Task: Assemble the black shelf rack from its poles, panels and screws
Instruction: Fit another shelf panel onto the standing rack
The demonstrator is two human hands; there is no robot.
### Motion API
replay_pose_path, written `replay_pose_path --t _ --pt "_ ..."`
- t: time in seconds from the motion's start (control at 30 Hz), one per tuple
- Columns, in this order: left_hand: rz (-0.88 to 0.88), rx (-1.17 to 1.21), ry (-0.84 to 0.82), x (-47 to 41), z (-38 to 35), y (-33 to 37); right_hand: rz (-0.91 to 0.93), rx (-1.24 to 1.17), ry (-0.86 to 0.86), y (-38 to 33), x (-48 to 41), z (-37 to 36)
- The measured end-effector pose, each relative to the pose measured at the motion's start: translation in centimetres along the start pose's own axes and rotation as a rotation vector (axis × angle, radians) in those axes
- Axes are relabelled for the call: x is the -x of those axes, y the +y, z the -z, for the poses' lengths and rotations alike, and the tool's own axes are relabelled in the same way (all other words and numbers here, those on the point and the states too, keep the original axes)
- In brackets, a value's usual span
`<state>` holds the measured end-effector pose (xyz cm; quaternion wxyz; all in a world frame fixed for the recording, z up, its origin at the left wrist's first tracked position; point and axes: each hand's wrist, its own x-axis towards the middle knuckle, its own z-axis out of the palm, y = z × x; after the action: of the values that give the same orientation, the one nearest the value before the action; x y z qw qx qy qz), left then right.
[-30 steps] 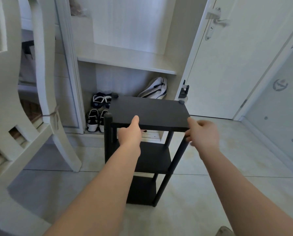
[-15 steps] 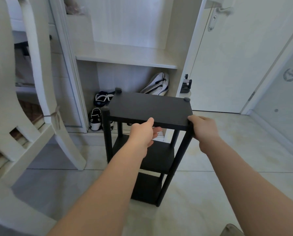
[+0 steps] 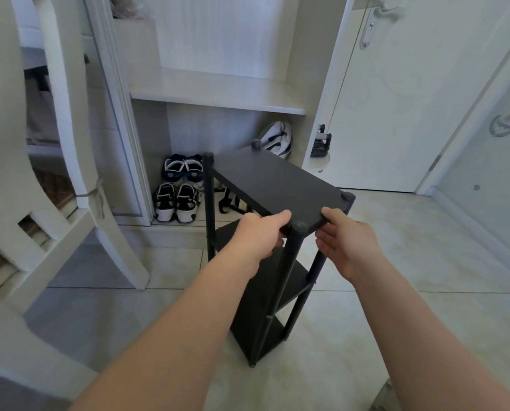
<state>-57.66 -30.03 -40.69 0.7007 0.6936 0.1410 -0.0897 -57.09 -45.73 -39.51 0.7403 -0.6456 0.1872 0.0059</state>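
The black shelf rack (image 3: 274, 185) stands upright on the tiled floor, with three panels between four poles, one corner turned toward me. A round cap (image 3: 299, 226) tops the nearest pole. My left hand (image 3: 259, 235) grips the top panel's near edge just left of that pole, thumb on top and fingers underneath. My right hand (image 3: 347, 241) holds the panel's edge right of the pole, thumb on the top face, fingers below.
Behind the rack is a white built-in cabinet (image 3: 218, 96) with sandals (image 3: 178, 200) and a bag (image 3: 277, 137) in its low niche. A white door (image 3: 411, 93) stands at the right, a white curved frame (image 3: 70, 143) at the left.
The rack has turned about its upright axis, so a corner pole now faces me instead of the long edge. Both hands have shifted along the top panel to either side of that corner.
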Motion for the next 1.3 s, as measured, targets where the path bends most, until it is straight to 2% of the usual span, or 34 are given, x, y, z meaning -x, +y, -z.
replay_pose_path --t 0.13,0.2,0.27,0.33,0.43,0.53,0.7,0.87,1.1,1.3 --pt "-0.004 0.047 0.093 -0.6 2.3 0.4 -0.057 0.136 -0.118 0.1 0.7 -0.1" --pt "-0.009 0.097 0.168 -1.1 3.3 0.4 -0.026 0.199 -0.047 0.0 0.7 0.3" --pt "-0.003 0.164 0.199 -1.4 4.0 0.2 0.056 0.159 0.085 -0.1 -0.1 0.8" --pt "-0.016 0.203 0.157 -1.7 4.3 -0.1 0.119 0.153 0.100 -0.2 -0.9 0.5" --pt "-0.047 0.211 0.054 -1.5 4.2 -0.5 0.108 0.150 -0.064 -0.3 -1.6 -1.4" --pt "-0.032 0.169 0.040 -1.5 4.7 -0.4 0.129 0.175 -0.078 -0.2 -2.0 -2.3" --pt "0.031 0.169 -0.019 -1.6 6.5 0.2 0.027 0.131 -0.129 0.2 -2.3 -1.8" --pt "0.057 0.244 0.025 -2.0 6.2 0.2 -0.046 0.100 -0.253 -0.4 -2.8 -0.4" --pt "0.104 0.321 0.030 -2.4 6.2 -0.3 -0.110 0.111 -0.229 0.3 -3.3 -0.3" --pt "0.115 0.331 0.045 -2.8 6.2 -0.6 -0.091 0.081 -0.193 0.6 -3.4 -0.4"
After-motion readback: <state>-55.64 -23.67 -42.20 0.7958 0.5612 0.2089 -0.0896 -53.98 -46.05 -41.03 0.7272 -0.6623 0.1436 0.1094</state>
